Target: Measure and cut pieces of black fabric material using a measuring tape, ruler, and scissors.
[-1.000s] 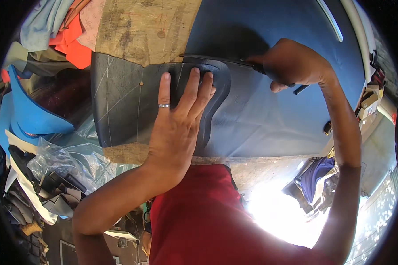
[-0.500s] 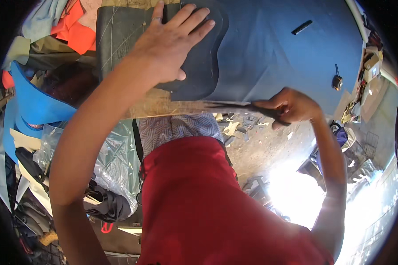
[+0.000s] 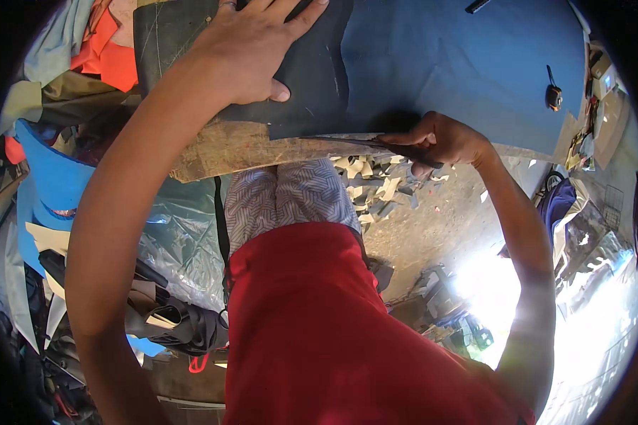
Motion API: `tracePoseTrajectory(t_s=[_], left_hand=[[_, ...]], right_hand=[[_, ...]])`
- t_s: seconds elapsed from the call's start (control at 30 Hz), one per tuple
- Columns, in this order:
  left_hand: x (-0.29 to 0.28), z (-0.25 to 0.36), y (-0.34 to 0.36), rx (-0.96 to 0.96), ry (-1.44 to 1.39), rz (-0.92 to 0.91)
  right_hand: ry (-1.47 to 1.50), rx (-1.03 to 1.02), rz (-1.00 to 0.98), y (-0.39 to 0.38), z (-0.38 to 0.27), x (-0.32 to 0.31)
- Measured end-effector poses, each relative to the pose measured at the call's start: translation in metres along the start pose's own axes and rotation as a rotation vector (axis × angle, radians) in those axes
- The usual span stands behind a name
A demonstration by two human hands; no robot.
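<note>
My left hand [image 3: 252, 53] presses flat, fingers spread, on a dark cut-out panel [image 3: 312, 78] lying over a large blue-black sheet [image 3: 454, 64]. Some of its fingertips run past the top of the picture. At the sheet's near edge, my right hand [image 3: 450, 142] is closed round the handles of dark scissors [image 3: 415, 153]. Their blades point left along the edge, just above the wooden table [image 3: 227, 145]; how far they are apart I cannot make out.
On the sheet's right lie a small roundish object [image 3: 553, 98] with a thin black strip and a black stick [image 3: 477, 6]. Offcuts [image 3: 376, 185] litter the floor below. Blue pieces [image 3: 57, 173] and red material [image 3: 113, 60] are heaped at left.
The table, sheet and both hands now appear higher in the picture. My right hand and the scissors also sit slightly further left, still at the near edge. My left hand stays flat on the panel.
</note>
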State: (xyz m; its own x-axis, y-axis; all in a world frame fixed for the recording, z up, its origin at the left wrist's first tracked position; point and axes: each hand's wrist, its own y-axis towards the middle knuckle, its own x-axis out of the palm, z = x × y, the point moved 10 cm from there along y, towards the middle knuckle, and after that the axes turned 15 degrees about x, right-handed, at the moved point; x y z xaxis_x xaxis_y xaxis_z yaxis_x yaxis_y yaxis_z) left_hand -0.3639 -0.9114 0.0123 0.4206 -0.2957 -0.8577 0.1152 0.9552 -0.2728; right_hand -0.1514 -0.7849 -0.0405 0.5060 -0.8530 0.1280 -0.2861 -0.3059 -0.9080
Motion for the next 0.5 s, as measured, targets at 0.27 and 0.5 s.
tracePoseTrajectory(t_s=[0.27,0.5], left_hand=[[-0.001,0.004,-0.001,0.008,-0.071,-0.016],[0.004,-0.001,0.001,-0.017,-0.133,-0.088]], right_hand=[[-0.066,0.04,0.003,0.001,-0.012,-0.023],[-0.097,0.06,-0.012,0.011,-0.02,-0.015]])
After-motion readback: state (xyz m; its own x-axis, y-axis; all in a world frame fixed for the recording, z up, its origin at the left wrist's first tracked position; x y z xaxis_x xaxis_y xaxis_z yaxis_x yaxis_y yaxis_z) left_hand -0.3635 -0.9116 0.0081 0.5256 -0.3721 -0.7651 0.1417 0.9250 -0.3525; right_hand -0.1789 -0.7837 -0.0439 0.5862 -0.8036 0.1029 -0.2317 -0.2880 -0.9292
